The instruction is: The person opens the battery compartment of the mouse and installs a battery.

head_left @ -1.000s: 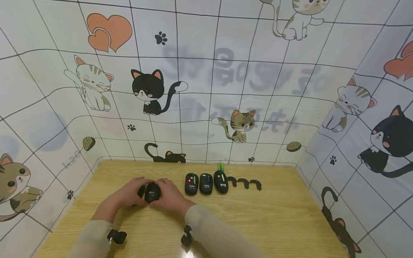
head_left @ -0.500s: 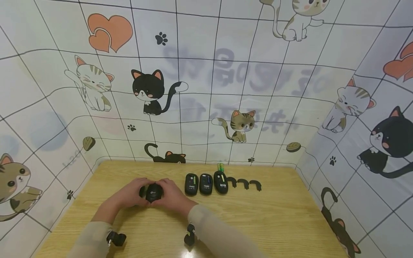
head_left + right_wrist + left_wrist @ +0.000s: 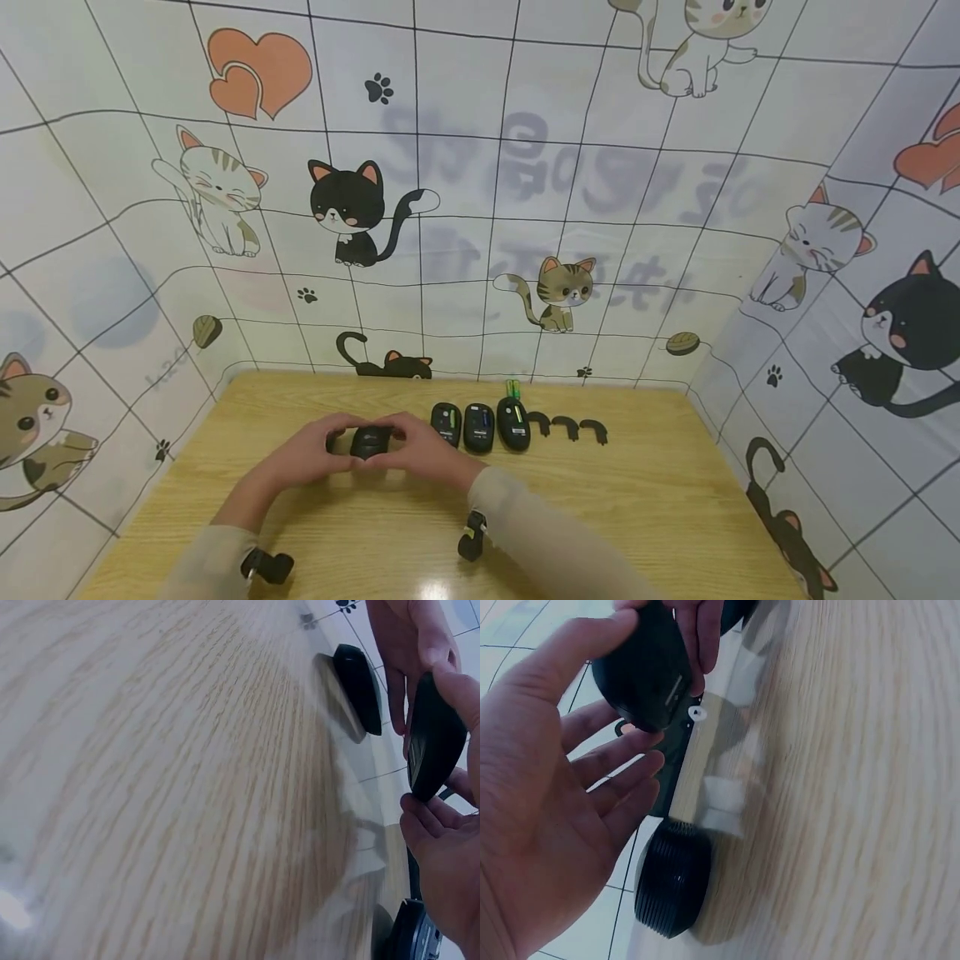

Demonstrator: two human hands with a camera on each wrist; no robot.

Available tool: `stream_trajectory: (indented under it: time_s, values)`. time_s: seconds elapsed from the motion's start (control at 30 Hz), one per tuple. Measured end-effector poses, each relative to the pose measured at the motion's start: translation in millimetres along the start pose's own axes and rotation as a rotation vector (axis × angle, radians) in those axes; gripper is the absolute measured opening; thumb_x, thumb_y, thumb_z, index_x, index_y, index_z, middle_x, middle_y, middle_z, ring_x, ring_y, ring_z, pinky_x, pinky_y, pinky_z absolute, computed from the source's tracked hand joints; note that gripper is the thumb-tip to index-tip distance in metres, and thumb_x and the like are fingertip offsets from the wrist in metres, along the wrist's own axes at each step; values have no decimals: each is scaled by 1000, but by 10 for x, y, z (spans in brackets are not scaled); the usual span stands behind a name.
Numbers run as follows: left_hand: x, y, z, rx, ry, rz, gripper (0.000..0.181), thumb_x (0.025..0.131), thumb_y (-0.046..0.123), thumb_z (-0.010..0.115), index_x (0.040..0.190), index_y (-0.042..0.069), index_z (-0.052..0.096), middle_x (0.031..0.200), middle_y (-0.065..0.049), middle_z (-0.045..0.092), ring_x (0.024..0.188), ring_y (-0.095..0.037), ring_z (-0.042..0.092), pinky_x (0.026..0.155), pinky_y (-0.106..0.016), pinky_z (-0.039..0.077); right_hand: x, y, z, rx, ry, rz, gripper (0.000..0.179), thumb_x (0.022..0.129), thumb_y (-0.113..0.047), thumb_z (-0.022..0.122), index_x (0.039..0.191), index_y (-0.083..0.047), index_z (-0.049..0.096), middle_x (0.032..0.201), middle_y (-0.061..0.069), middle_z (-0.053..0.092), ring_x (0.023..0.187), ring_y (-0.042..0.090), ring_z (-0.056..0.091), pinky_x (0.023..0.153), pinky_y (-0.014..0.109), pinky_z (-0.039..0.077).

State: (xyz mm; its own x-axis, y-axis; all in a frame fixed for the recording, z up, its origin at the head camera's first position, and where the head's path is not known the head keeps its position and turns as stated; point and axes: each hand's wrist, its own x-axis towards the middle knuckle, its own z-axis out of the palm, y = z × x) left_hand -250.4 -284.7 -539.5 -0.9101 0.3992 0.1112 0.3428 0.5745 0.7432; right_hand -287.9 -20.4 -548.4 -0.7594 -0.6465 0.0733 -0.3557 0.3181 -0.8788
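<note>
Both hands hold one black computer mouse (image 3: 370, 442) between them, off the wooden table. My left hand (image 3: 311, 450) has its thumb and fingers at the mouse's left side. From the right, my right hand (image 3: 420, 450) pinches the same mouse with thumb and fingers, as the right wrist view shows. Another black mouse (image 3: 358, 688) rests on the table beyond the hands; the left hand partly hides it in the head view. Fingers cover part of the held mouse.
Right of the hands lie three upturned mice (image 3: 478, 428) in a row. Green batteries (image 3: 513, 388) stick out behind the rightmost one. Three curved black pieces (image 3: 566, 428) lie farther right. A cat-patterned sheet (image 3: 480, 317) rises at the table's back edge.
The held mouse has moved a little to the right, with the right hand now overlapping the nearest upturned mouse. Its top has turned, and the logo seen earlier is no longer visible.
</note>
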Motion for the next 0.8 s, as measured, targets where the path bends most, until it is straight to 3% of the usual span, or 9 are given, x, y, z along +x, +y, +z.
stream_trajectory:
  time_s: [0.13, 0.4, 0.6, 0.8]
  values:
    - [21, 50, 44, -87, 12, 37, 55, 95, 30, 90, 145, 19, 70, 143, 0, 69, 141, -34, 59, 123, -65, 41, -58, -14, -52, 75, 3, 17, 63, 92, -48, 91, 147, -27, 69, 143, -16, 64, 139, 8, 57, 121, 35, 45]
    - [68, 154, 156, -212, 64, 94, 50, 97, 22, 89, 142, 18, 69, 138, -1, 68, 137, -26, 60, 123, -65, 41, -158, -44, -153, 121, 36, -15, 57, 96, -41, 89, 147, -26, 69, 142, -11, 63, 139, 11, 58, 124, 38, 44]
    - [124, 231, 271, -246, 103, 164, 49, 101, 17, 85, 145, 14, 65, 143, -8, 62, 136, -26, 60, 120, -68, 43, -257, -50, -251, 123, 64, -48, 53, 100, -38, 86, 148, -29, 67, 142, -9, 61, 138, 13, 57, 124, 41, 44]
    - [187, 307, 384, -261, 141, 194, 52, 101, 17, 84, 148, 15, 63, 147, -9, 58, 139, -28, 56, 117, -70, 45, -370, -30, -354, 104, 79, -98, 55, 103, -36, 83, 153, -30, 62, 146, -9, 59, 141, 14, 57, 125, 54, 43]
